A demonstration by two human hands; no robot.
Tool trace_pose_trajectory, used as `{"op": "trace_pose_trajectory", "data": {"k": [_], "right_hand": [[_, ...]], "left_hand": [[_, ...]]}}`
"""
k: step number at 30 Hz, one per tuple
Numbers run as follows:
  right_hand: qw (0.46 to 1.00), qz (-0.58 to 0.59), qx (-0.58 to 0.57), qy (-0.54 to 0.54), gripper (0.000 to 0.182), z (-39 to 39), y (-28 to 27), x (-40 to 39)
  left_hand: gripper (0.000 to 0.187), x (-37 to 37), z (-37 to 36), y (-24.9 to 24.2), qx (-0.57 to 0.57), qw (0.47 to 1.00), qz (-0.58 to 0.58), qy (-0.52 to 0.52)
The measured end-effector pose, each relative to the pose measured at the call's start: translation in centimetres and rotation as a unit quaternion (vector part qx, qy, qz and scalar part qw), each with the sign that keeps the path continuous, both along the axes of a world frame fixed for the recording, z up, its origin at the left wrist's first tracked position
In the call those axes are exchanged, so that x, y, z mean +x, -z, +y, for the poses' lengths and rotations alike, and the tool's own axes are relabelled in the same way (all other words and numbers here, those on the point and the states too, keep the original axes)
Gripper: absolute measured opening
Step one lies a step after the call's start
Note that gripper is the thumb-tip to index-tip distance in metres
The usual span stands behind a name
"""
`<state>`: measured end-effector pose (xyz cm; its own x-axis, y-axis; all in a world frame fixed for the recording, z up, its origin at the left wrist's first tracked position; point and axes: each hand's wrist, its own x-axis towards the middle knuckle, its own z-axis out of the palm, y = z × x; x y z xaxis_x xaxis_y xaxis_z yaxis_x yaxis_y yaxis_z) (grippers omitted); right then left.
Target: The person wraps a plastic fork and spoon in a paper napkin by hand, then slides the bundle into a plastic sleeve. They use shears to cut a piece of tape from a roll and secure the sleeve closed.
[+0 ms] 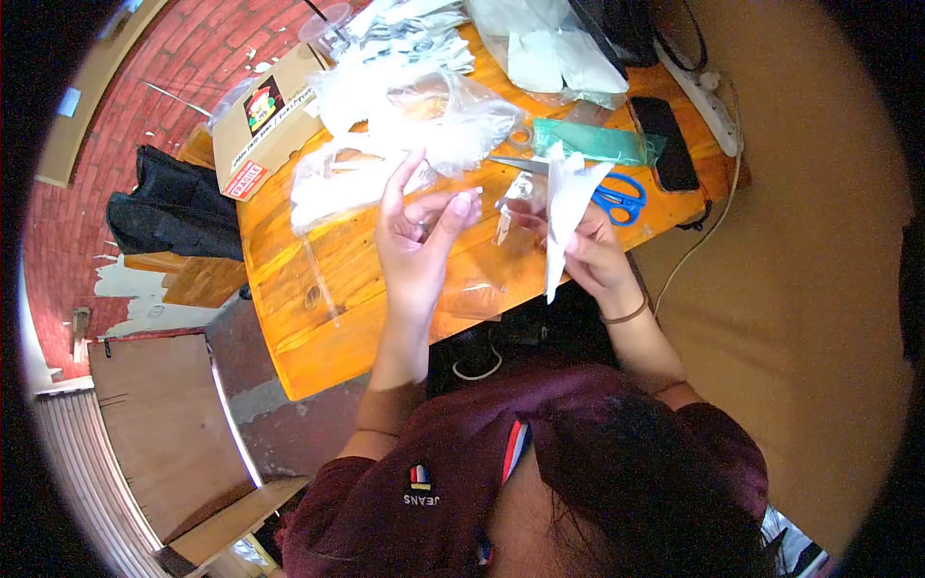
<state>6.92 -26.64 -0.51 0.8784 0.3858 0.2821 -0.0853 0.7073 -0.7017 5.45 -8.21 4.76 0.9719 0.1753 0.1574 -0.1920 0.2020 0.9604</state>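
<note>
My left hand (419,226) is raised over the table, its index finger pointing up. The thumb and the other fingers are curled together, and a tiny pale bit shows at the thumb tip, too small to name. My right hand (599,252) grips a folded white sheet (567,217), paper or thin plastic, held upright. A piece of clear plastic film (520,207) is just left of this sheet. Blue-handled scissors (620,199) lie behind my right hand, partly hidden by the sheet.
On the wooden table (299,337) lie clear plastic bags (424,116), a green packet (593,142), a black phone (665,144) and a cardboard box (265,120) with a fragile label. A white power strip (708,106) sits at the right edge. Black cloth (178,202) hangs at the left.
</note>
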Motion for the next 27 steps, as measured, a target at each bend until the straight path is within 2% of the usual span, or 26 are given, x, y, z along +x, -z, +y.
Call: {"op": "trace_pose_trajectory", "data": {"k": [2,7,11,16,19,22,27], "right_hand": [[0.998,-0.015,-0.050,-0.046,0.023,-0.4,0.6,-0.3],[0.980,-0.089,-0.171,-0.051,0.010,0.8,-0.7,-1.1],[0.964,-0.048,-0.261,-0.032,0.008,1.9,-0.3,-1.7],[0.968,-0.047,-0.247,-0.007,0.009,2.3,-0.2,-1.9],[0.968,-0.038,-0.247,-0.012,0.009,2.0,-0.4,-2.0],[0.970,-0.028,-0.241,-0.023,0.009,1.7,-0.1,-1.9],[0.970,-0.025,-0.238,-0.033,0.009,1.5,-0.1,-1.9]], "left_hand": [[0.031,0.3,0.1,0.4,0.011,1.000,0.011,-0.003],[0.022,0.8,-0.4,0.6,-0.031,0.999,0.037,-0.002],[0.020,1.0,-0.7,0.5,-0.026,0.999,0.025,-0.011],[0.019,1.2,-0.5,-0.3,-0.034,0.997,0.031,-0.069],[0.019,1.2,-0.3,-0.4,0.009,0.996,0.035,-0.076],[0.017,1.0,-0.2,-0.3,-0.042,0.997,0.014,-0.059],[0.014,0.8,0.5,0.4,-0.036,0.998,-0.038,-0.037]]}}
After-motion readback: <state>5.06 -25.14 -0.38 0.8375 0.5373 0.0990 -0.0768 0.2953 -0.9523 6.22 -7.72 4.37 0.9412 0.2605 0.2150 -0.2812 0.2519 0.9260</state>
